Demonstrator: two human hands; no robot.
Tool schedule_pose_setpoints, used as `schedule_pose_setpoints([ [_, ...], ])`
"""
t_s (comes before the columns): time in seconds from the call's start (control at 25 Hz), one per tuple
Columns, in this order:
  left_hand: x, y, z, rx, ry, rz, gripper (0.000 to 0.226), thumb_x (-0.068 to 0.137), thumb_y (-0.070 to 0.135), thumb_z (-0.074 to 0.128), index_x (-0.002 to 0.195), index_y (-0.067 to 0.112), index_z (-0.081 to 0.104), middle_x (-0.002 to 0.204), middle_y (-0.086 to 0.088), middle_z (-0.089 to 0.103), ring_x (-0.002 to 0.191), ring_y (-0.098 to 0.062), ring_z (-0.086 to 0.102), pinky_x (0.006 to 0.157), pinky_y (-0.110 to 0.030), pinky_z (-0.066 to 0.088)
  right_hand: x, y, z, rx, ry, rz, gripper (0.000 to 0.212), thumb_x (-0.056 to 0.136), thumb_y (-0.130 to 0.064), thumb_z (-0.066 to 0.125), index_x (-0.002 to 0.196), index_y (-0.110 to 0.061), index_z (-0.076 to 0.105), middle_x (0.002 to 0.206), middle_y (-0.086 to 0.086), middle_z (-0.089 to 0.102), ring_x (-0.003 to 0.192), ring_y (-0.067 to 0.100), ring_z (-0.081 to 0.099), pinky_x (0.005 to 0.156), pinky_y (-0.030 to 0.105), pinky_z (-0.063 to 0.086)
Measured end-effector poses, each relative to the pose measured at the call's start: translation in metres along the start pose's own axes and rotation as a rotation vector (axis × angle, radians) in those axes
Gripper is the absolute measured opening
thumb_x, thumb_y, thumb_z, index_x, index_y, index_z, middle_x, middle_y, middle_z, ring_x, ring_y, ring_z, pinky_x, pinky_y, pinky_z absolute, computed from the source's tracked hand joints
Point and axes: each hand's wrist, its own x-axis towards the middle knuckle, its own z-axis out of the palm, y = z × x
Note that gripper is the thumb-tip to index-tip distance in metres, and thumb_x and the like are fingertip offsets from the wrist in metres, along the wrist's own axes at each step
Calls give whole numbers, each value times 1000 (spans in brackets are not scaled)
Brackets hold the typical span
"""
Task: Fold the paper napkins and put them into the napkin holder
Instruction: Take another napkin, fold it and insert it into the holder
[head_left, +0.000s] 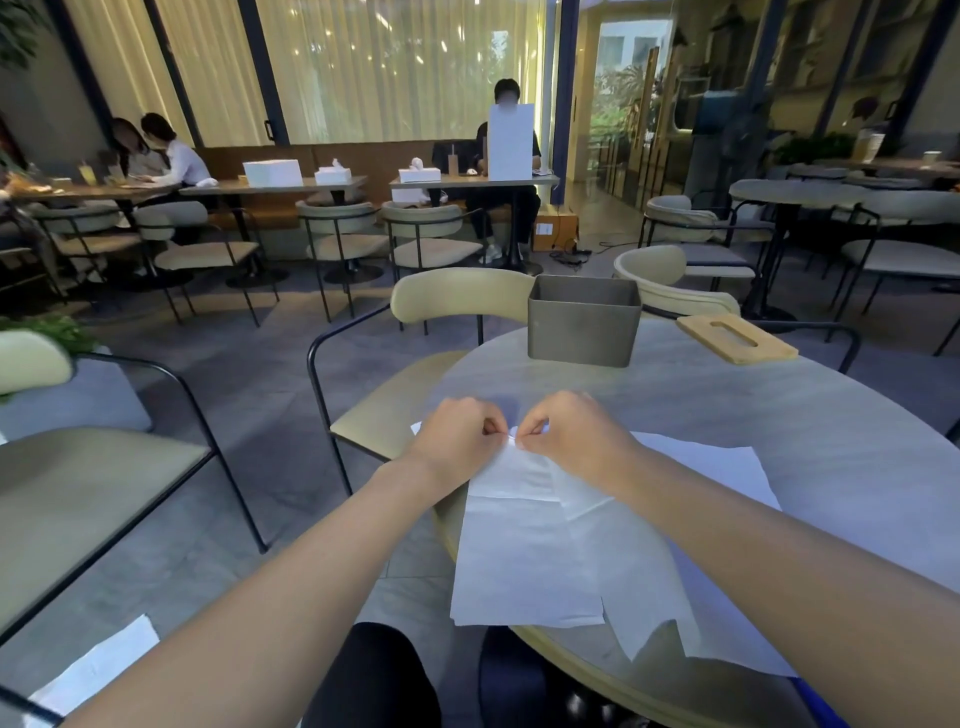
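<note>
Left hand (457, 436) and right hand (566, 431) both pinch the top napkin (524, 551) at its far edge, likely separating plies. Holder (583, 318) open behind, lid (735, 338) off for loading.

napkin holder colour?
Dull grey-brown metal, plain, no pattern. The napkin holder shows best in the head view, at the table's far side.

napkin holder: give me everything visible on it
The napkin holder is a rectangular, open-topped box, dull grey and metallic-looking, with rounded corners. It stands upright on the far part of the round table, beyond both hands, and nothing touches it. No napkin shows above its rim; its inside is hidden. A slotted wooden lid lies flat, apart, to its right.
</note>
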Motion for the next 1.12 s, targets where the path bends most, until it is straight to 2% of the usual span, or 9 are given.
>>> schedule_pose_setpoints([
  [0.16,7,0,-8,4,36,38,19,90,6,58,86,10,76,87,-4,76,86,-26,67,80,-40,54,0,-9,-13,104,71,-22,11,84,-27,77,85,-17,80,90,2,69,84,21,62,77,35,51],
  [0.32,26,5,-54,-85,250,51,13,92,9,64,89,13,76,91,-2,74,84,-17,67,78,-25,53,4,-24,-45,558,98,123,56,88,-30,79,138,-18,58,120,-5,64,107,17,65,85,28,52],
  [0.48,42,15,-90,-185,356,32,13,95,13,64,93,13,76,90,4,74,84,-10,65,71,-5,46,10,-17,-50,702,36,174,42,88,-29,79,114,3,71,110,23,75,93,24,73,77,33,50],
  [0.56,45,21,-97,-200,407,39,11,95,15,65,97,13,76,89,8,70,87,-11,63,80,-15,51,14,-13,-48,725,85,161,49,88,-31,76,103,15,66,110,36,68,77,18,62,73,30,42],
  [0.64,47,25,-95,-241,460,3,21,95,25,68,112,12,70,94,15,59,99,-13,58,85,-27,48,17,-13,-54,803,119,180,39,91,-29,74,94,10,70,95,28,74,70,12,65,71,29,56],
  [0.68,47,25,-91,-314,440,-60,33,95,33,68,120,12,65,100,15,56,103,-14,55,84,-27,45,19,-12,-58,865,127,202,33,92,-28,74,95,5,74,99,20,79,78,15,74,81,37,64],
  [0.8,44,31,-78,-634,130,-301,51,91,57,64,118,13,67,113,3,71,103,-16,66,76,-24,49,21,-9,-70,1036,135,257,27,95,-22,72,109,1,76,112,14,81,107,32,76,102,51,57],
  [0.92,42,33,-66,-896,-117,-317,38,94,43,69,116,13,75,111,-1,80,107,-21,75,83,-28,58,20,-8,-76,1061,106,272,32,96,-19,71,119,4,72,120,17,77,115,35,72,106,50,54],
  [1.12,44,36,-61,-1006,-6,-318,21,95,21,70,112,10,77,110,-5,80,108,-26,75,100,-43,56,13,0,-80,1102,32,230,30,98,-17,67,125,-3,71,123,13,77,115,31,73,103,43,56],
])
